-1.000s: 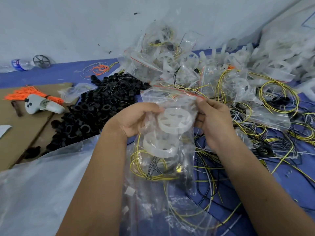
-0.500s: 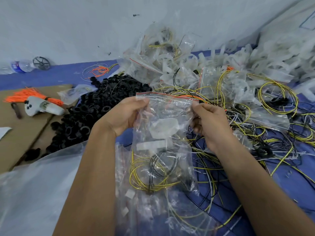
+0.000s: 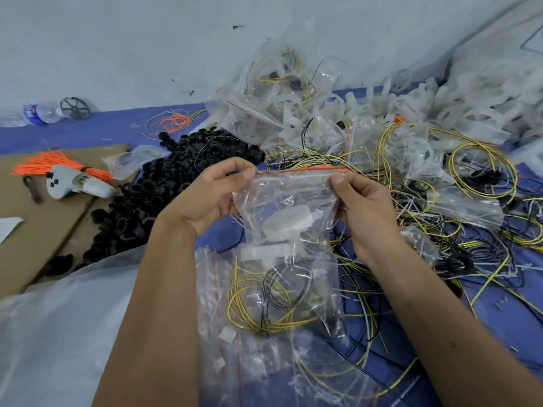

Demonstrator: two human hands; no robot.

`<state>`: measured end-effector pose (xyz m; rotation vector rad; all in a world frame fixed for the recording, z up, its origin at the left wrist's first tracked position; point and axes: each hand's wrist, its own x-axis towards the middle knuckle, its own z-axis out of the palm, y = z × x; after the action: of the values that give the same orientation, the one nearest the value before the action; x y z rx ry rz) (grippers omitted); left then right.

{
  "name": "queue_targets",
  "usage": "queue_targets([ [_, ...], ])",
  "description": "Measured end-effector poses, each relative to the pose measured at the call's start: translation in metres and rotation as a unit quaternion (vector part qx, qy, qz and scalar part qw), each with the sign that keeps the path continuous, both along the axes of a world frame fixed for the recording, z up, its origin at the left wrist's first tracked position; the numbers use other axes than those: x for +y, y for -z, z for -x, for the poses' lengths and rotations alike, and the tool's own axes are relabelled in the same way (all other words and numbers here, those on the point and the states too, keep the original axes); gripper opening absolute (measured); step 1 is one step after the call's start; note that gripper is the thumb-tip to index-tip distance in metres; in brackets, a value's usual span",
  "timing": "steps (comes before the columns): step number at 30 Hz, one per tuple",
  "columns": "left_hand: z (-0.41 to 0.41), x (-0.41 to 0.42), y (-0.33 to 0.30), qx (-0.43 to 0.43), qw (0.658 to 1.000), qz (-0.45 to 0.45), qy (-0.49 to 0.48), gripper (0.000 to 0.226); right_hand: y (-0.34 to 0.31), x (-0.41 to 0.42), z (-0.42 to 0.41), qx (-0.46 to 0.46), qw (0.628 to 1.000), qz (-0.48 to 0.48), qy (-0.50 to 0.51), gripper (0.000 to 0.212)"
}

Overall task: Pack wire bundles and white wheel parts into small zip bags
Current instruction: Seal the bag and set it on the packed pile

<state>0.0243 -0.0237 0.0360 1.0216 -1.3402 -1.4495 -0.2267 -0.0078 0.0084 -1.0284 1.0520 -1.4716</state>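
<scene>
One clear zip bag with a red seal strip, centre, holds one white wheel part above one yellow-and-black wire bundle. Left hand at nine o'clock and right hand at three o'clock each take a pinching grip on its top edge.

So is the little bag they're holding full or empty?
Filled. Through the clear zip bag you can see a white wheel part and a yellow-and-black wire bundle below it. Both hands pinch its red-lined top edge.

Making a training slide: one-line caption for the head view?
Both hands, left hand and right hand, pinch the top of a zip bag holding white wheel parts and wires.
</scene>
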Motion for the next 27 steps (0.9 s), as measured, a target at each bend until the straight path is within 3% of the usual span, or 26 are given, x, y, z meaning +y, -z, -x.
queue_targets([
  [5, -0.003, -0.005, 0.006, -0.020, 0.992, 0.063, -0.104, 0.014, 0.002, -0.003, 0.000, -0.028, 0.999, -0.014, 0.023, 0.027],
  [10, -0.003, -0.010, 0.009, -0.034, 0.981, 0.126, -0.146, 0.021, 0.002, -0.003, 0.000, -0.047, 0.998, -0.012, 0.049, 0.015],
  [13, 0.008, -0.014, 0.005, -0.121, 0.956, 0.188, -0.191, 0.031, 0.004, -0.003, 0.000, 0.019, 0.997, 0.030, 0.069, 0.007],
  [15, 0.021, -0.017, -0.003, -0.191, 0.930, 0.230, -0.212, 0.025, 0.005, -0.002, -0.001, 0.070, 0.993, 0.067, 0.061, 0.009],
  [21, 0.070, -0.012, -0.027, -0.340, 0.891, 0.297, -0.051, 0.015, 0.005, 0.001, -0.004, 0.172, 0.972, 0.160, 0.012, 0.021],
  [27, 0.082, -0.008, -0.024, -0.343, 0.895, 0.283, -0.032, 0.009, 0.006, 0.000, 0.001, 0.201, 0.969, 0.146, 0.016, 0.018],
])
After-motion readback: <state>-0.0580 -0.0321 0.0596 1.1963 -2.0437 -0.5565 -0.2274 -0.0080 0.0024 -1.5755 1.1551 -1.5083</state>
